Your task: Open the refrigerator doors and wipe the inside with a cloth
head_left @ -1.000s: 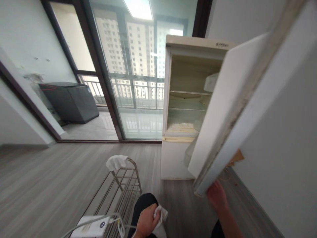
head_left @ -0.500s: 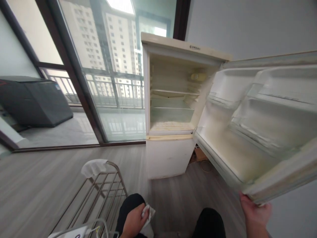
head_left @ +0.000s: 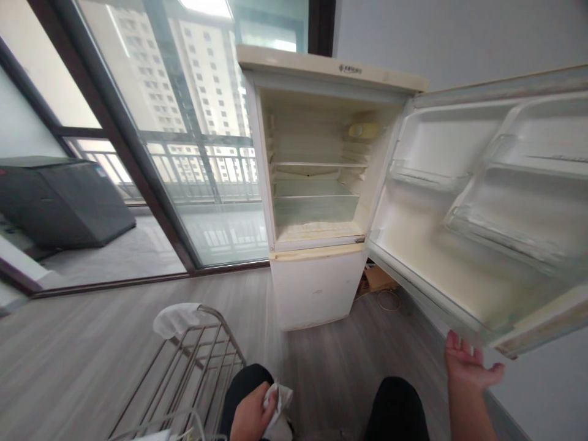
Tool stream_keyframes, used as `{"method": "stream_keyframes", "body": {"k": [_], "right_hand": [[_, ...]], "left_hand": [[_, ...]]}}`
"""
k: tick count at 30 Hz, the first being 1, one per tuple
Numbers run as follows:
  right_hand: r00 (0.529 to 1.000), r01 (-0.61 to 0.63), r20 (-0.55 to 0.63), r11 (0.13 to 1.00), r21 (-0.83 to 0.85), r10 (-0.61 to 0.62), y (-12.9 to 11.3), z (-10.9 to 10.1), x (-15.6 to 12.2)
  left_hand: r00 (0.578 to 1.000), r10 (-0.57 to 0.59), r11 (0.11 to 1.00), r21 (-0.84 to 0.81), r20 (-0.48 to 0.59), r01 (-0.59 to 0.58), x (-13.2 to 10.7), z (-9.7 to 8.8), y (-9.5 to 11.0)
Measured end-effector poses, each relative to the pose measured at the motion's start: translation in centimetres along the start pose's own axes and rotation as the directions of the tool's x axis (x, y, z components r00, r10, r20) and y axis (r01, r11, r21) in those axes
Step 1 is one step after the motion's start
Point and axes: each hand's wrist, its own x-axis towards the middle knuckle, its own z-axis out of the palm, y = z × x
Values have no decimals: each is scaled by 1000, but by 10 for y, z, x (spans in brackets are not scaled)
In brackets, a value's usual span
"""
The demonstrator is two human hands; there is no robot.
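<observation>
A white two-door fridge (head_left: 316, 288) stands ahead with its upper compartment exposed, showing a glass shelf and a clear drawer (head_left: 316, 209). Its upper door (head_left: 427, 239), lined with clear bins, is swung wide to the right. My right hand (head_left: 473, 367) is just below the door's lower edge, palm up with fingers spread, and holds nothing. At the lower middle, by my left knee, my left hand (head_left: 255, 411) is closed around a crumpled white cloth (head_left: 279, 401).
A metal rack (head_left: 197, 355) with a white cloth (head_left: 177, 320) over its end stands at left. Behind the fridge are sliding glass doors (head_left: 211, 184). A dark grey box-shaped unit (head_left: 68, 199) sits beyond them. A cardboard box (head_left: 380, 278) lies beside the fridge.
My right hand has let go of the door's lower corner and opened its fingers. The door stands slightly farther right in view. My left hand keeps the cloth.
</observation>
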Motion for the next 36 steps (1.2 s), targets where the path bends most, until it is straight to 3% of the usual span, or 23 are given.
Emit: {"method": "stream_keyframes", "body": {"k": [2, 4, 7, 11, 14, 17, 18, 19, 21, 23, 24, 26, 27, 28, 29, 33, 36], "right_hand": [[999, -34, 15, 997, 63, 33, 19, 7, -18], [989, -112, 104, 993, 41, 108, 37, 25, -38], [944, -280, 162, 958, -67, 287, 62, 63, -65], [900, -325, 255, 934, -147, 353, 101, 115, -104], [773, -440, 368, 854, -277, 517, 147, 155, -150], [550, -501, 425, 691, -521, 719, 206, 197, -206], [508, -442, 452, 672, -594, 733, 225, 211, -224], [497, -323, 492, 679, -659, 715, 242, 225, -241], [518, 33, 572, 653, -757, 636, 271, 251, -267], [480, 382, 703, 596, -706, 524, 290, 274, -284], [417, 564, 778, 537, -627, 471, 296, 284, -289], [221, 860, 880, 341, -379, 421, 304, 297, -298], [135, 938, 890, 233, -256, 435, 308, 301, -302], [92, 971, 883, 154, -181, 461, 310, 304, -306], [79, 985, 871, 96, -143, 485, 312, 304, -310], [161, 986, 830, -54, -156, 534, 316, 299, -326], [154, 988, 807, -86, -128, 570, 312, 301, -329]], "left_hand": [[1000, 5, 1000, -14, 4, -5, 3, 3, -2], [1000, 5, 1000, -17, -2, -5, 5, 5, -3], [1000, 13, 1000, -21, -22, -13, 6, 7, -4], [999, 32, 999, -28, -33, -33, 7, 9, -6], [999, 37, 999, -23, -29, -38, 10, 8, -8], [999, 43, 999, -12, -27, -44, 12, 7, -8], [999, 46, 999, -8, -27, -46, 12, 7, -8], [998, 47, 999, -5, -28, -47, 12, 7, -8], [998, 53, 999, -6, -33, -54, 11, 8, -9], [997, 65, 998, -2, -43, -66, 10, 10, -11], [996, 73, 997, 4, -50, -72, 9, 10, -12], [994, 85, 996, 23, -64, -84, 9, 10, -14], [993, 89, 996, 31, -74, -87, 9, 10, -16], [992, 94, 995, 37, -82, -91, 9, 10, -17], [991, 99, 995, 40, -90, -96, 9, 10, -18], [989, 110, 994, 40, -103, -106, 11, 10, -19], [989, 111, 993, 36, -95, -108, 11, 8, -18]]}}
